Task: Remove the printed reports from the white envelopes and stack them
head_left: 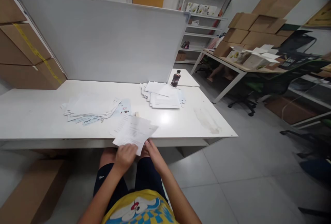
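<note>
Several printed sheets of paper tilt over the front edge of the white table, fanned out a little. My left hand is closed on their lower edge, fingers bent over the print. At the lower right side of the same sheets, my right hand pinches the edge; some of its fingers are hidden. Beyond them lies a loose stack of papers to the left, beside a light blue printed sheet. A small beige object sits just behind the held sheets.
Another paper pile lies at the back right, near a dark drink bottle. A whiteboard stands along the table's rear. Cardboard boxes are stacked at left, and a large box rests on the floor. An office chair is at right.
</note>
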Tool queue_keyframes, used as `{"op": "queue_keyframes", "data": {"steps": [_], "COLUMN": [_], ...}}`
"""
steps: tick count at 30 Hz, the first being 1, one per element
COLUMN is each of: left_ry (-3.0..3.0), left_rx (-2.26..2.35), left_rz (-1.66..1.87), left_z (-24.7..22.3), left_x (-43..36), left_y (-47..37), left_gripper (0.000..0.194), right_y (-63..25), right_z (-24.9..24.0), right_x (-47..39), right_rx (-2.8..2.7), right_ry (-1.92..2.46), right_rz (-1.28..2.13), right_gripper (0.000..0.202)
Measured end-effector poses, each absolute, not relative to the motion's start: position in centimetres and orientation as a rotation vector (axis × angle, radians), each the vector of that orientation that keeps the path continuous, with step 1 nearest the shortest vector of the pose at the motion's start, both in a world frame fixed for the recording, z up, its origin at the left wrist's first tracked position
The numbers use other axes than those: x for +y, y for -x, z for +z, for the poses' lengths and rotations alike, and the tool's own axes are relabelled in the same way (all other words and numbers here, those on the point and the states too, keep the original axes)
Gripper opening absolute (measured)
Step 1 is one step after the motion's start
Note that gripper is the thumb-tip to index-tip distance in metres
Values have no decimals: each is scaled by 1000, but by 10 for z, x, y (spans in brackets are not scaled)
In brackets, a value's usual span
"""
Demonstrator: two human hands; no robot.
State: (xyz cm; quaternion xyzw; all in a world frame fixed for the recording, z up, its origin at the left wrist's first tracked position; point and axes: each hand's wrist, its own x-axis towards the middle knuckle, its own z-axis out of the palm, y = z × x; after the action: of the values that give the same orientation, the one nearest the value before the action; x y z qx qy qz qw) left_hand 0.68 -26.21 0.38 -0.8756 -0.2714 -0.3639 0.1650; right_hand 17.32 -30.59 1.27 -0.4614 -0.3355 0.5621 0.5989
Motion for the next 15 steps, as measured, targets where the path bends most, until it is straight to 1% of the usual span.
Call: {"op": "queue_keyframes", "data": {"steps": [2, 5, 9, 11, 15], "left_ry": [2535, 2600, 2670, 2653, 2588], "left_rx": [-649, -625, -570, -597, -796], "left_rz": [-1056, -1048, -1007, -1025, -1041], "left_z": [-2, -4, -3, -2, -2], "left_x": [-284, -292, -288, -288, -285], "left_y": [-16, -21, -20, -18, -15], "left_gripper": [18, 20, 25, 30, 40], "right_y": [-162, -160, -170, -173, -177], "right_z": [12, 11, 8, 5, -2], "right_x": [-321, -333, -336, -335, -331], "right_rx": [-639, -490, -368, -349, -348], "right_ry": [1001, 941, 886, 878, 951], "right_rz": [1361, 1407, 1338, 1335, 1367], "right_gripper": [44, 37, 31, 32, 41]}}
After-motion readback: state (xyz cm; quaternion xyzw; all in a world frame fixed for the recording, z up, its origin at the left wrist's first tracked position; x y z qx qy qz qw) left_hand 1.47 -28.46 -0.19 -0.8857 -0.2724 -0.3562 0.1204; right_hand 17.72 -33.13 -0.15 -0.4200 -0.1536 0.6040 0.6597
